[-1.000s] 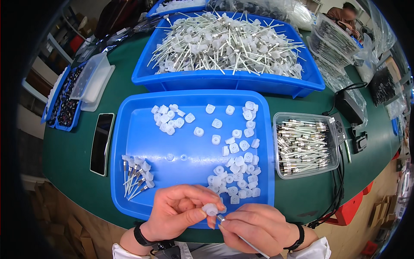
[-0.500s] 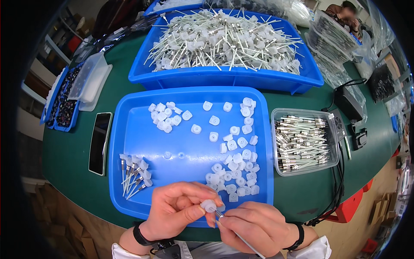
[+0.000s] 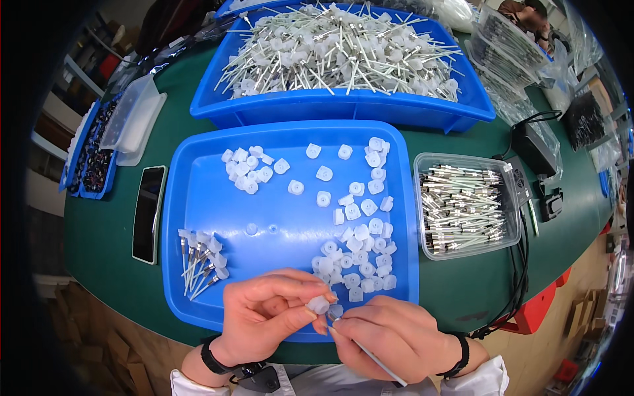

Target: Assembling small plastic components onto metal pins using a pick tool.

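Between the thumb and fingers of my left hand [image 3: 274,305] is a small translucent white plastic cap [image 3: 317,305]. My right hand [image 3: 393,336] pinches a thin pale rod [image 3: 378,362] with its metal end pointed toward that cap. The rod's tip is partly covered by my fingers and appears slightly apart from the cap. Both hands are over the near edge of a shallow blue tray [image 3: 264,127]. Loose white caps [image 3: 362,232] lie in its right side, and more are grouped at the upper left. Several rods with caps on their ends [image 3: 201,254] lie at the tray's left.
Behind the tray stands a blue bin [image 3: 343,105] heaped with capped rods. A clear plastic box [image 3: 462,254] of bare rods sits at the right, beside black cables [image 3: 525,264]. On the left lie a phone [image 3: 149,214] and clear lids [image 3: 135,119]. A person sits far right.
The rod's metal end, against the cap before, now appears a little apart from it. Both hands keep their grip. The whole view has shifted slightly.
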`<state>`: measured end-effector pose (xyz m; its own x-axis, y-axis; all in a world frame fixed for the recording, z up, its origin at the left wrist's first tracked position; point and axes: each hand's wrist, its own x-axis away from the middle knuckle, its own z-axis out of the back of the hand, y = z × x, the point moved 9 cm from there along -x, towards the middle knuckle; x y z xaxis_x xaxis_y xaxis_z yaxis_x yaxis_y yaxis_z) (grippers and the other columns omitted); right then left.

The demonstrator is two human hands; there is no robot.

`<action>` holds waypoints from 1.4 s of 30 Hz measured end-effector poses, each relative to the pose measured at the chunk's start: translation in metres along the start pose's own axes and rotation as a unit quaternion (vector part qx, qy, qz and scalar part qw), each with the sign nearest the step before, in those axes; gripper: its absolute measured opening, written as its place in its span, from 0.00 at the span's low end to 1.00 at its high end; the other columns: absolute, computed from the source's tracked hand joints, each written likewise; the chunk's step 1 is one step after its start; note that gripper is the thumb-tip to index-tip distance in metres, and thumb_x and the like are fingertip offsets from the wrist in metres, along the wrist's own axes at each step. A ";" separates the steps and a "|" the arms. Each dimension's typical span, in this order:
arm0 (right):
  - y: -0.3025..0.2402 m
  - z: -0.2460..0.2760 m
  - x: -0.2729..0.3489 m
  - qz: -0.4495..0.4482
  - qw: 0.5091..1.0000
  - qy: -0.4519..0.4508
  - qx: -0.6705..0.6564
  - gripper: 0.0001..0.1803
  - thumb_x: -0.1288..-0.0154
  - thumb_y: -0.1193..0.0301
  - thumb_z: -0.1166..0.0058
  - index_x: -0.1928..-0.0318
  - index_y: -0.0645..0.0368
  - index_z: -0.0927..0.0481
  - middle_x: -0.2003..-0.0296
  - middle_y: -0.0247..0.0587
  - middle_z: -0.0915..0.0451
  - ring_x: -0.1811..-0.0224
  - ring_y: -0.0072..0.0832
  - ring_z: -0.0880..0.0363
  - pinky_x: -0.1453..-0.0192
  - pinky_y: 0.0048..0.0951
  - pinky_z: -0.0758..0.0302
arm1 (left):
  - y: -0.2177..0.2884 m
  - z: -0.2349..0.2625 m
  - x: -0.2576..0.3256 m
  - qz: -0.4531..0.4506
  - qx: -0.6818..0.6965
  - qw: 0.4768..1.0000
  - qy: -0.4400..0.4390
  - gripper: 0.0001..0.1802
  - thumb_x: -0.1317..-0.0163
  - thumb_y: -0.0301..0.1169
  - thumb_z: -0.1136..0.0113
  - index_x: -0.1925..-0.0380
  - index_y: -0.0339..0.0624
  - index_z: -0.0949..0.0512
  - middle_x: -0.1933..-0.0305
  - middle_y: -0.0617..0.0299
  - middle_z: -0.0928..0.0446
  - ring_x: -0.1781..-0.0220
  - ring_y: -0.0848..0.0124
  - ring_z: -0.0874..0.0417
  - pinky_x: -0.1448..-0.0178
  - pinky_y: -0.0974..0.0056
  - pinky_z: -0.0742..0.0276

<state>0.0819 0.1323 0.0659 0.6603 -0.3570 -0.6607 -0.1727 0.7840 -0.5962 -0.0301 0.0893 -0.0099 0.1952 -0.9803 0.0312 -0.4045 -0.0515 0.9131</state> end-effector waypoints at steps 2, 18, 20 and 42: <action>0.003 0.000 0.003 -0.020 1.000 0.005 -0.002 0.10 0.56 0.85 0.42 0.70 0.74 0.28 0.77 0.48 0.26 0.82 0.32 0.28 0.81 0.25 0.29 | 0.000 -0.001 -0.001 -0.014 -0.018 1.000 0.000 0.13 0.43 0.17 0.47 0.57 0.25 0.29 0.57 0.42 0.26 0.65 0.64 0.20 0.61 0.64 0.21; -0.002 -0.002 0.004 -0.025 0.999 0.015 0.019 0.16 0.56 0.85 0.41 0.63 0.71 0.28 0.73 0.46 0.23 0.77 0.32 0.22 0.78 0.25 0.27 | -0.005 -0.002 -0.002 0.035 0.111 0.991 0.073 0.11 0.46 0.23 0.41 0.62 0.33 0.28 0.62 0.44 0.25 0.70 0.71 0.22 0.63 0.69 0.25; -0.002 -0.001 0.003 -0.026 0.999 0.017 0.022 0.16 0.56 0.85 0.41 0.63 0.71 0.28 0.74 0.46 0.23 0.77 0.31 0.22 0.79 0.25 0.27 | -0.005 -0.002 -0.002 0.036 0.114 0.990 0.071 0.11 0.46 0.23 0.41 0.62 0.34 0.28 0.62 0.44 0.25 0.70 0.71 0.22 0.63 0.69 0.25; -0.006 -0.002 -0.009 -0.043 0.998 -0.038 0.016 0.13 0.56 0.84 0.41 0.66 0.71 0.26 0.75 0.46 0.22 0.78 0.32 0.22 0.77 0.25 0.26 | -0.012 -0.002 -0.001 0.043 0.168 0.985 0.003 0.13 0.42 0.19 0.47 0.57 0.27 0.27 0.60 0.43 0.25 0.68 0.65 0.21 0.66 0.64 0.22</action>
<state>0.0755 0.1302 0.0743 0.7257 -0.3855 -0.5698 -0.0893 0.7685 -0.6336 -0.0236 0.0916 -0.0200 0.1519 -0.9827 0.1060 -0.6918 -0.0291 0.7215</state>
